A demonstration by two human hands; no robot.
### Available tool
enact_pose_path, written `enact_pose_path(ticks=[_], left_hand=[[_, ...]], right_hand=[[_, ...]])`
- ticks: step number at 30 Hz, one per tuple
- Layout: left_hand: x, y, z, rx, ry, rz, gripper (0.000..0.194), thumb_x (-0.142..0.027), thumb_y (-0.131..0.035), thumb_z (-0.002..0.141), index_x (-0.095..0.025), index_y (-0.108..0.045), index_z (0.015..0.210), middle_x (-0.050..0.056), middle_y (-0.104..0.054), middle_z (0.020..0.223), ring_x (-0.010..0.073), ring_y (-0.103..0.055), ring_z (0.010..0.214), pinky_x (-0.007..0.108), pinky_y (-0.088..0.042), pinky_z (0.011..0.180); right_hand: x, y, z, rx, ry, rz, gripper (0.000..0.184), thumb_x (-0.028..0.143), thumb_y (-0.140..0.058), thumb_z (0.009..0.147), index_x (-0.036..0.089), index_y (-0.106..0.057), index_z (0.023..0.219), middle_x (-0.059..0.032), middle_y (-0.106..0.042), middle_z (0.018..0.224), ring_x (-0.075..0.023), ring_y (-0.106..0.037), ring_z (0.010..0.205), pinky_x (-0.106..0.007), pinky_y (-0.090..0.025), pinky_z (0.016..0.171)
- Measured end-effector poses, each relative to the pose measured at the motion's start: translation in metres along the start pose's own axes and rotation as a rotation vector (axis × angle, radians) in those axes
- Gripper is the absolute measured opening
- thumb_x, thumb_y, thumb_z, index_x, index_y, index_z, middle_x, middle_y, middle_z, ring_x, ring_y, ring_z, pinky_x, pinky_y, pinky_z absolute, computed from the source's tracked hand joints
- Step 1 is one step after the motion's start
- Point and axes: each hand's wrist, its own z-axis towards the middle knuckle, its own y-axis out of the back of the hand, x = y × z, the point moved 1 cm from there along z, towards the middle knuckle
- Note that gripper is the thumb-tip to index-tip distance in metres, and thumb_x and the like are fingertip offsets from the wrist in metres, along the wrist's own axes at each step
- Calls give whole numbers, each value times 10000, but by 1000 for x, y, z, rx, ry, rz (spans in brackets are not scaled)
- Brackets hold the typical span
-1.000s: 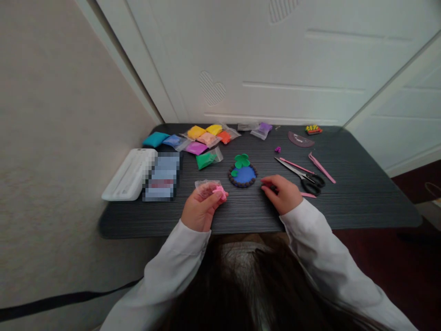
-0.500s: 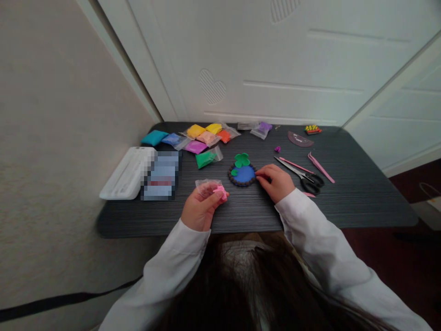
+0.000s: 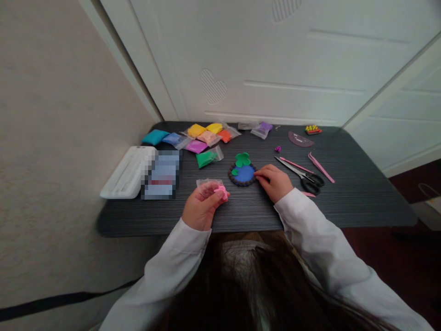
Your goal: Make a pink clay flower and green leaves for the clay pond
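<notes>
My left hand (image 3: pixel 200 209) is closed on a lump of pink clay (image 3: pixel 221 191), and a small clear bag with pink clay (image 3: pixel 207 185) rests against its fingers. A round blue clay disc (image 3: pixel 243 174) with a dark beaded rim and green leaves on top lies at the middle of the black table (image 3: pixel 361 197). My right hand (image 3: pixel 275 181) rests on the table with its fingertips pinched together at the disc's right edge; what they hold, if anything, is too small to make out.
Several bags of coloured clay (image 3: pixel 201 138) lie at the back left, a green bag (image 3: pixel 208 158) nearer. A white tray (image 3: pixel 128 172) sits at the left edge. Scissors (image 3: pixel 303 177) and pink tools (image 3: pixel 320 167) lie right of my right hand. A white door stands behind.
My right hand moved forward and left from near the scissors to the disc's right edge. My left hand kept still with the pink clay.
</notes>
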Motion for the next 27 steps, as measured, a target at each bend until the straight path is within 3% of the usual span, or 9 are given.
enact_pose_path(ticks=[13,16,20,23,27], left_hand=[[0,1,-1,33,-14,-15,162,-110,-644,594,-159,-586,737,-16,-605,660,96,-588,619,234,-474,643],[-1,1,-2,19,-7,-43,169,-112,-642,600,-160,-594,755,-9,-619,688,101,-595,653,225,-470,653],[-2,2,-2,26,43,-101,204,-133,-615,642,-151,-604,845,34,-644,818,135,-600,768,252,-466,713],[0,1,-2,46,61,-126,151,-152,-582,682,-127,-616,827,52,-647,846,133,-593,796,239,-462,719],[7,-11,-5,93,126,-182,107,-161,-552,711,-133,-618,791,36,-650,790,105,-586,734,190,-456,619]], right_hand=[[2,0,1,22,-28,1,182,165,-463,761,188,-628,834,-44,-603,813,-153,-550,798,-280,-437,743],[3,7,-1,-48,-36,39,212,170,-444,772,199,-603,909,-38,-595,836,-147,-543,787,-285,-438,729],[5,23,-12,-202,-175,97,253,225,-451,777,193,-545,1010,-30,-571,783,-137,-525,662,-302,-450,659],[20,28,-24,-209,-187,186,233,245,-454,780,197,-544,989,-35,-559,794,-136,-518,663,-299,-450,632],[57,22,-34,-101,-54,344,341,259,-516,748,203,-483,1082,-56,-546,909,-141,-523,754,-291,-455,671]])
